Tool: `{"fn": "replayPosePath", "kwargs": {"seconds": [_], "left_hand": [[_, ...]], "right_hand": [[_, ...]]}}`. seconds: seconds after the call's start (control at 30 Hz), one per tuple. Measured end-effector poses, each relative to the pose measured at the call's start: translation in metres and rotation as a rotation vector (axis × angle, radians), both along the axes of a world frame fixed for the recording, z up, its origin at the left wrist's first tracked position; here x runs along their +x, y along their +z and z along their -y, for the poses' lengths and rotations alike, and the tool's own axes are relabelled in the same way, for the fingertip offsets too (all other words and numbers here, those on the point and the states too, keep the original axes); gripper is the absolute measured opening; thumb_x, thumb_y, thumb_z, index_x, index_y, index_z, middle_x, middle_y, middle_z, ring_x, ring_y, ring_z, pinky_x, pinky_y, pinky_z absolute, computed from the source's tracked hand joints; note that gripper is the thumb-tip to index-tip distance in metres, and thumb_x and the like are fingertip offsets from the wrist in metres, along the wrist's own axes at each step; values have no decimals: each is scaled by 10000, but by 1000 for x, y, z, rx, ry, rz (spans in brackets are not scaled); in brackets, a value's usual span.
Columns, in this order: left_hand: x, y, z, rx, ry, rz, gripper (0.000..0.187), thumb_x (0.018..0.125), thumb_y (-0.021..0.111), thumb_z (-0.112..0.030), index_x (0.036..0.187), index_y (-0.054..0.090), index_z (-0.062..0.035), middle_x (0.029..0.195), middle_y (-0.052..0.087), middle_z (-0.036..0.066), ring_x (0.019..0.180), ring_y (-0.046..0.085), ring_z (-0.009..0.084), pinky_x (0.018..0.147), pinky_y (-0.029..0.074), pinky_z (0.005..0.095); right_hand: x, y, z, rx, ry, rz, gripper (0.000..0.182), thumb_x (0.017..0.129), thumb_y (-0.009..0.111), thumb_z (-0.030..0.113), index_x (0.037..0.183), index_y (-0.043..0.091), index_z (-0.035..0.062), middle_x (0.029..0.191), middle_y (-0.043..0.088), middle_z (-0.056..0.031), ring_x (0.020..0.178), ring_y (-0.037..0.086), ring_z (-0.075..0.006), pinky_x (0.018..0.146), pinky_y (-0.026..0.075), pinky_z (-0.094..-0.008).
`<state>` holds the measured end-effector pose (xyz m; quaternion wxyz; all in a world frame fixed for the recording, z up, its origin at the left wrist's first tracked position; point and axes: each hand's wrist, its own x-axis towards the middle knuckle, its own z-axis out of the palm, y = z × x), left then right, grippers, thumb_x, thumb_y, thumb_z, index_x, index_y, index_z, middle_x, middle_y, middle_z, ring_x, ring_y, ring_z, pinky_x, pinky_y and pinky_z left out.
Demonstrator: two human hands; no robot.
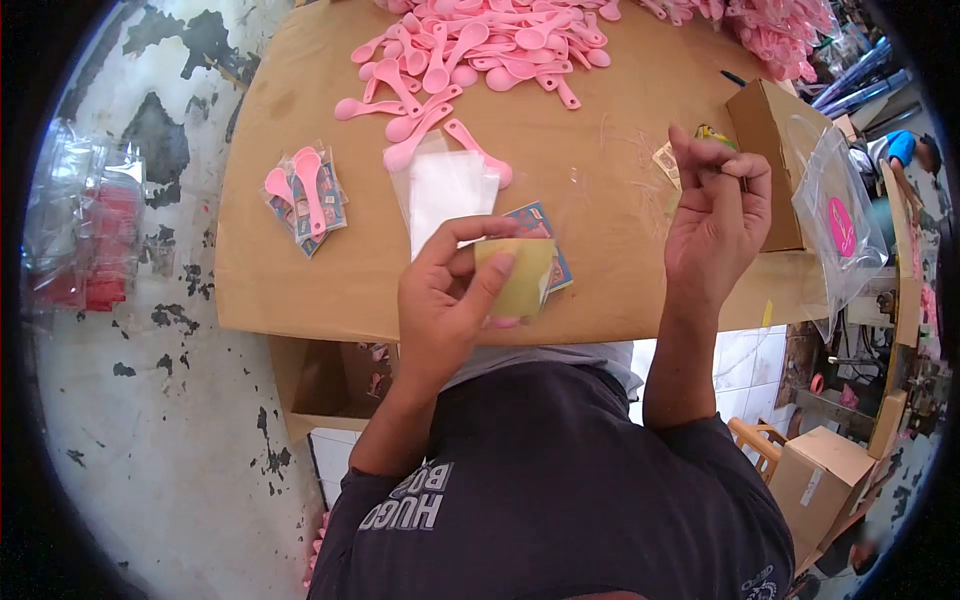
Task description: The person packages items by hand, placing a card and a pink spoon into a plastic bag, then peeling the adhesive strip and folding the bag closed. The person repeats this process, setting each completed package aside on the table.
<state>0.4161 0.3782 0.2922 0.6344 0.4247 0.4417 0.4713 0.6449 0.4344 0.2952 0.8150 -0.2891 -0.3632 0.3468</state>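
My left hand (445, 300) is closed on a small yellowish piece of paper (520, 285) with a pale, glossy edge, held above the front of the table. Beneath it, partly covered, lies a blue printed card (555, 262). My right hand (715, 215) is raised over the table's right side, its fingers curled and pinched together; whatever they hold is too small to make out. Just beyond my left hand lies a stack of clear plastic bags (440, 190), touching a pink spoon (480, 152). Two pink spoons (312, 190) rest on bagged cards (320, 232) to the left.
A large heap of pink spoons (470, 45) covers the far part of the brown-covered table (270, 110). An open cardboard box (765, 130) stands at the right edge, with a clear plastic bag (840, 215) hanging beside it. Packaged red items (110, 240) are at far left.
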Motion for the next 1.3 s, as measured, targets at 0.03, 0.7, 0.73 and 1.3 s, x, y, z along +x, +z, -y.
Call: {"fn": "replayPosePath", "kwargs": {"seconds": [0.03,0.7,0.73,1.3], "left_hand": [[0,-1,-2,1,-3,-2,310,1026,620,-143,1311,578,-27,1150,745,100,939,729,154,640,637,271],[-19,-19,-4,335,42,70,146,1018,611,-21,1137,663,45,1030,740,89,942,660,80,805,492,216],[-22,-22,-3,335,48,71,146,1018,611,-21,1137,663,45,1030,740,89,942,660,80,805,492,216],[-29,-21,-6,374,-140,-186,328,912,719,44,1226,626,33,1139,743,172,993,725,194,863,580,308]], "right_hand": [[6,-5,2,1,-3,-2,112,965,489,-95,942,492,14,974,688,-167,919,692,-258,893,548,-385],[-30,-11,30,-239,680,450,121,992,609,-5,1054,713,-3,971,681,-65,885,632,-97,739,499,-242],[-30,-11,29,-222,693,466,124,985,603,-14,1030,718,-4,976,671,-68,885,620,-101,738,483,-243],[-51,-10,34,-147,582,287,336,879,775,-11,1146,586,66,956,599,25,712,471,4,595,385,-177]]}}
